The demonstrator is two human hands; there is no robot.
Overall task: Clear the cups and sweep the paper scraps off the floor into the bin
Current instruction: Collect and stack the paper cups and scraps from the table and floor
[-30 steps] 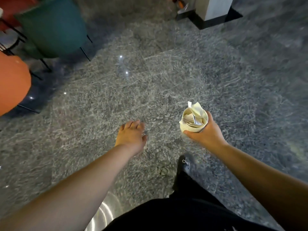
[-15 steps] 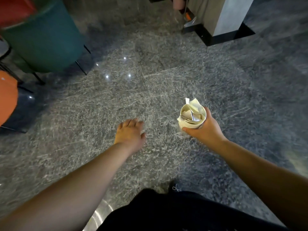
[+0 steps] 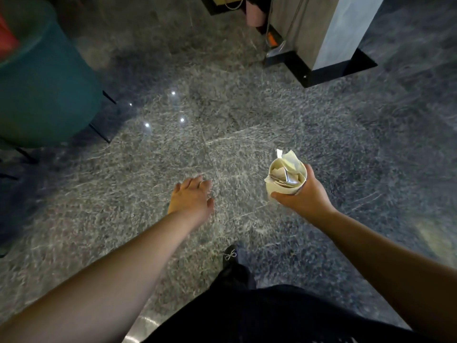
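Both hands have drifted forward over the polished stone floor (image 3: 153, 154) toward the grey pillar (image 3: 329, 30). Held upright in the right hand (image 3: 300, 196), whose fingers (image 3: 309, 169) curl round its wall, the cup (image 3: 285, 177) is stuffed with crumpled paper scraps (image 3: 289, 158); the left hand (image 3: 191, 199) hangs loose, holding nothing. Thin, light paper likely crushes easily, so mid-wall is the place to hold it.

Left hand (image 3: 191, 199) outstretched, relaxed; right hand (image 3: 303, 196) curled, gripping.
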